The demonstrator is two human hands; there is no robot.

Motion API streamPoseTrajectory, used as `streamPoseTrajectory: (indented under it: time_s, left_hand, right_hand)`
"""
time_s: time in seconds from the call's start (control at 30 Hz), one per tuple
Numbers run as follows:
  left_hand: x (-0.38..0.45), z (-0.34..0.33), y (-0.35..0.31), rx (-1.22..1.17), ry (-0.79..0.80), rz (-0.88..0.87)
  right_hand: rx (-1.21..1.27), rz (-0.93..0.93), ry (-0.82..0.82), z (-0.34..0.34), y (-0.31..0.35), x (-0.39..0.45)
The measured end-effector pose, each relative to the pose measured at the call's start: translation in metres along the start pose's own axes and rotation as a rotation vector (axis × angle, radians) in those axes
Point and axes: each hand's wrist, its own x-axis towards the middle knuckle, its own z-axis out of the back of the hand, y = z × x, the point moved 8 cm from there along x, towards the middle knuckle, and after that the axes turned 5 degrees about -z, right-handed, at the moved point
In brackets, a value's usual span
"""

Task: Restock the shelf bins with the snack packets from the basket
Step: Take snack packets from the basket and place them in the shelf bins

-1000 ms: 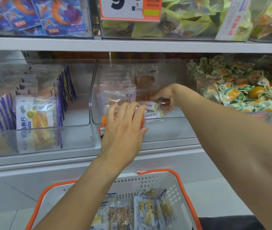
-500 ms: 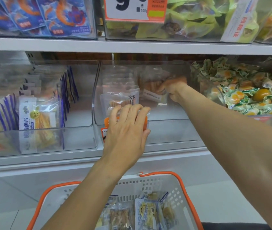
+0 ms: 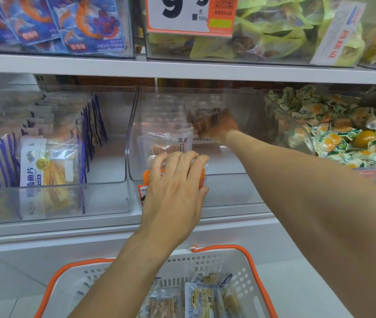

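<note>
Snack packet (image 3: 202, 121) stands upright deep in the middle clear bin (image 3: 228, 189), pinched by your blurred right hand (image 3: 222, 127); your left hand (image 3: 175, 187), nearer you, rests fingers straight on the bin's front lip.

Basket (image 3: 235, 249): white perforated walls, orange rim. Middle bin (image 3: 239, 187): colourless clear plastic, holding clear packets (image 3: 166, 143) with pale orange contents and black lettering. Left bin packets (image 3: 49, 171): white label, purple edges, yellow strips inside. Right bin sweets (image 3: 343, 138): green-and-white wrappers printed with orange fruit. Price card (image 3: 178, 14): white, black numerals, orange border. Top-left packets (image 3: 90, 24): blue with orange prawns.
</note>
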Motion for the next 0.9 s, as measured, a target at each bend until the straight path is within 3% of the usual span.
streamPoseTrajectory:
  time_s: [0.23, 0.43, 0.53, 0.6, 0.7, 0.73, 0.8, 0.87, 0.9]
  left_hand:
    - [0.001, 0.001, 0.001, -0.06, -0.005, -0.022]
    - [0.004, 0.001, 0.008, -0.222, 0.01, -0.007]
    - [0.003, 0.02, 0.007, -0.382, -0.118, 0.02]
    - [-0.009, 0.047, 0.006, -0.472, -0.332, 0.031]
    - [-0.054, 0.065, 0.014, -0.495, -0.559, 0.083]
    - [-0.073, 0.055, 0.025, -0.527, -0.549, 0.161]
    - [-0.121, 0.01, 0.055, -0.635, -0.385, 0.459]
    - [-0.179, -0.052, 0.072, -0.696, -0.069, 0.772]
    - [-0.207, -0.082, 0.072, -0.706, 0.119, 0.849]
  right_hand:
    - [0.24, -0.206, 0.207, -0.004, -0.011, -0.022]
    - [0.093, -0.156, 0.141, 0.054, -0.008, -0.076]
    - [0.076, 0.08, -0.116, 0.098, 0.003, -0.112]
    - [0.151, 0.333, -0.332, 0.126, 0.019, -0.16]
    - [0.283, 0.573, -0.398, 0.126, 0.022, -0.23]
    - [0.217, 0.592, -0.318, 0.106, 0.017, -0.244]
    - [-0.067, 0.555, 0.012, 0.036, -0.004, -0.267]
    - [-0.487, 0.468, 0.466, -0.048, -0.046, -0.298]
    - [-0.68, 0.424, 0.681, -0.085, -0.071, -0.317]
